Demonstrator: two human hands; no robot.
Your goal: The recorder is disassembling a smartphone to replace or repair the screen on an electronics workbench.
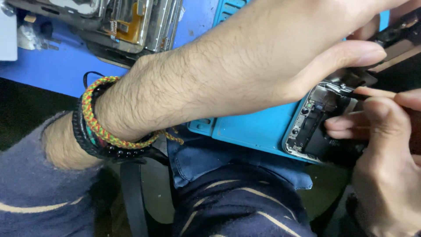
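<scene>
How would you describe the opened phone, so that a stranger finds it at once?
Find the turquoise mat. At its right edge lies the opened phone, between the left hand and right hand. Unlike other dismantled devices behind, its dark insides lie exposed under the fingers.

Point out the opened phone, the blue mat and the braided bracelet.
opened phone (313,125), head view, exposed inner parts.
blue mat (254,129), head view, bare surface beside the phone.
braided bracelet (98,127), head view, strands across the left wrist.
</scene>
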